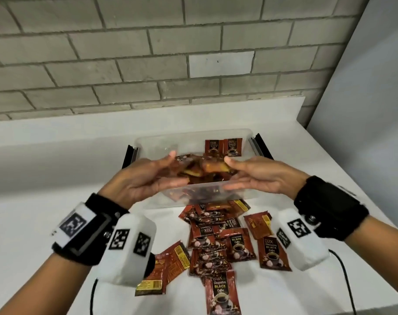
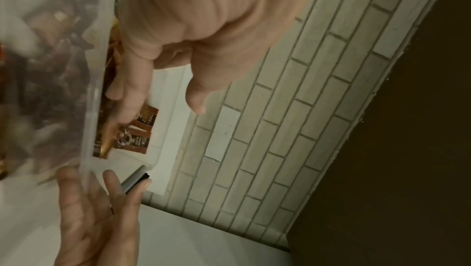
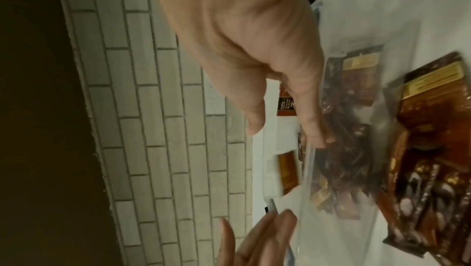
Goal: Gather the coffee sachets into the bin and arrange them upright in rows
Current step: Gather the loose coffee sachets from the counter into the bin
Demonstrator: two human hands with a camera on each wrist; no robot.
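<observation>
Head view: a clear plastic bin (image 1: 148,142) sits on a white table (image 1: 45,178), w/ a grey brick wall (image 1: 102,53) behind it. Both hands hover over the bin's near side, palms facing each other. The left hand (image 1: 143,180) and right hand (image 1: 259,176) have fingers stretched out, nearly straight, w/ a blurred bunch of coffee sachets (image 1: 202,169) between them – the blur hides whether the fingers actually press or pinch it. Inside the bin, two sachets (image 1: 223,147) stand upright against the far wall toward the right corner; more lie in a loose heap on the bin floor. In front of the bin, approx. a dozen or more loose sachets (image 1: 216,242) lie scattered flat on the table. Black clip handles (image 1: 260,146) flank the bin's ends. Each wrist wears a black band – white marker blocks attached.
</observation>
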